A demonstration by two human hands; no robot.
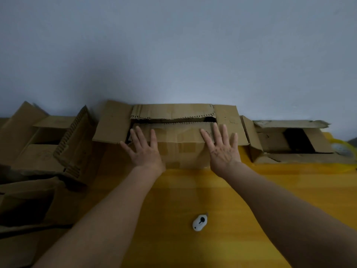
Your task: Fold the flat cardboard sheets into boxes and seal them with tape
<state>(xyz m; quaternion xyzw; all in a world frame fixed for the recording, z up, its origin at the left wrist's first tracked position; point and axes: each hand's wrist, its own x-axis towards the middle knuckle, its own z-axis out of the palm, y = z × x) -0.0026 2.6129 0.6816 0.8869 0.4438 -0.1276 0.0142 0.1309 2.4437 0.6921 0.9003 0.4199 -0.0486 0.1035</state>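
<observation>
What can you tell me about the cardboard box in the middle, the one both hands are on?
The middle box is brown corrugated cardboard, worn, with paler patches on its front. It stands on the yellow surface against the wall. Its two long top flaps are folded nearly shut, a dark gap between them; the two end flaps stick out sideways. The left hand and right hand lie spread flat on its near flap.

left hand: my fingers straight, spread, palm down
right hand: my fingers straight, spread, palm down
forearms: extended forward
</observation>
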